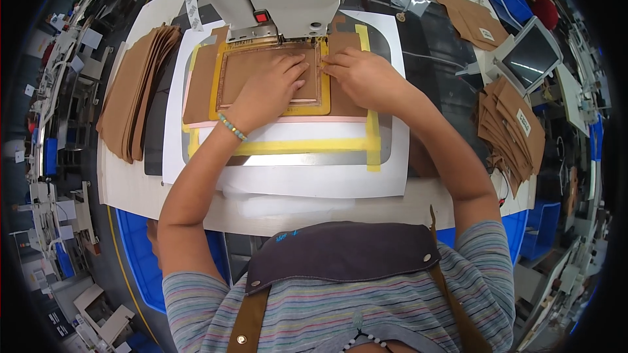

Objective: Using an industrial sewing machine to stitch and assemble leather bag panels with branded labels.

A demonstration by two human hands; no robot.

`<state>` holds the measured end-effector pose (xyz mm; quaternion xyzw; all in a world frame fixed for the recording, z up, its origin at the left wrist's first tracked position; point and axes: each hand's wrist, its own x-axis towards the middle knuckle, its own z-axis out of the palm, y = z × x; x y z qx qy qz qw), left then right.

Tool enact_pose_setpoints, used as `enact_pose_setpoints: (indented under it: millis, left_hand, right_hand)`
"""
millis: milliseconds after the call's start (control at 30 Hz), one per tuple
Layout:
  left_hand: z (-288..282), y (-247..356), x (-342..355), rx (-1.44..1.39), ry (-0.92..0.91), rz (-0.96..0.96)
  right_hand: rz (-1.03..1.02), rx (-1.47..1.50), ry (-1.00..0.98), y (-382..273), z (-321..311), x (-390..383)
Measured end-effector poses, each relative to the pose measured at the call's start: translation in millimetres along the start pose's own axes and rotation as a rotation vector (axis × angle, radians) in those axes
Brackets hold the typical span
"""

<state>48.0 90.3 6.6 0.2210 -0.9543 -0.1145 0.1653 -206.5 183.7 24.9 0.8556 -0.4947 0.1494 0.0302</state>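
A yellow rectangular frame (325, 101) lies over a brown fabric panel (347, 99) beneath the head of a grey sewing machine (288, 0). My left hand (271, 88) rests on the brown piece inside the frame, fingers stretched toward the right and lying flat. At the frame's right side, my right hand (363, 78) has its fingertips bunched together against the edge. Whatever they may pinch is too small to make out. The needle area of the machine sits just behind both hands. Yellow tape (288, 146) borders the panel on a white sheet (307, 182).
A stack of brown panels (134, 91) stands at the left of the table. More brown pieces (513, 124) with a white label lie at the right, below a tilted screen (528, 52). Further brown pieces (468, 16) lie at the far right. Blue bins (140, 258) stand under the table's front edge.
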Motion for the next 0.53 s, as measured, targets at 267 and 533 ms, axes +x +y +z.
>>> enact_pose_setpoints:
  millis: [267,533]
  left_hand:
    - [-30,-13,-29,-0.048,0.063,-0.013]
    - [-23,-9,-35,-0.174,-0.089,0.151]
  right_hand:
    - [-0.092,0.091,0.113,-16,-7,-10]
    - [-0.127,0.122,0.057,-47,14,-15]
